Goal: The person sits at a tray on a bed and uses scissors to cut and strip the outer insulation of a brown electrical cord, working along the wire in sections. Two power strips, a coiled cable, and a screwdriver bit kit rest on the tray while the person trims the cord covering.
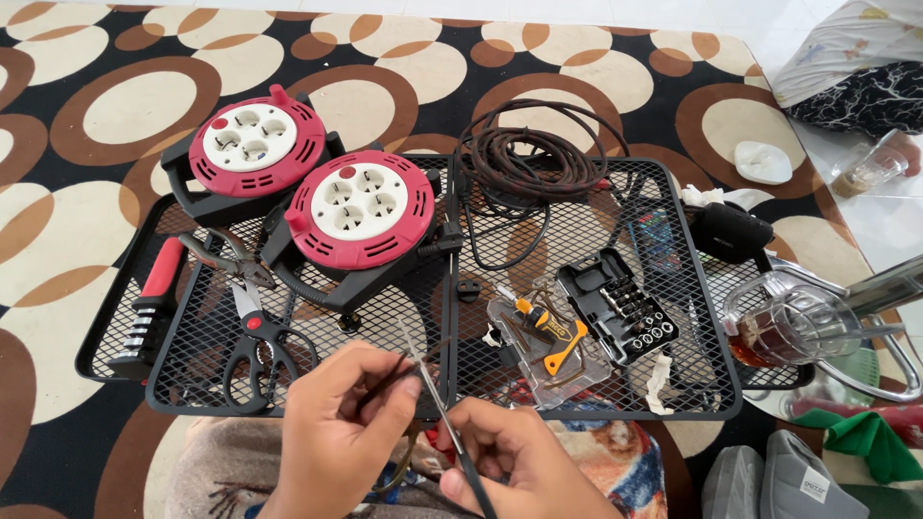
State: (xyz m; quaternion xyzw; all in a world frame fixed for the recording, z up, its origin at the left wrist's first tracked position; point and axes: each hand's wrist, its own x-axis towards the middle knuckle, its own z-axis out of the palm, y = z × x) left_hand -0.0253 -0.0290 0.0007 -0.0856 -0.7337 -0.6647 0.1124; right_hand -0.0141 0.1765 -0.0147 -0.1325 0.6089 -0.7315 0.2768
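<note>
While both hands work close to the person's lap, the left hand point(341, 432) pinches a thin dark wire point(385, 377) between closed fingers, holding its end up so the right hand point(514, 461), closed around a slim metal tool point(437, 399), can reach it. Just beyond, the black mesh tray point(692, 399) keeps the scissors point(255, 346), pliers point(231, 258) and two red cable reels point(361, 210) within easy reach
</note>
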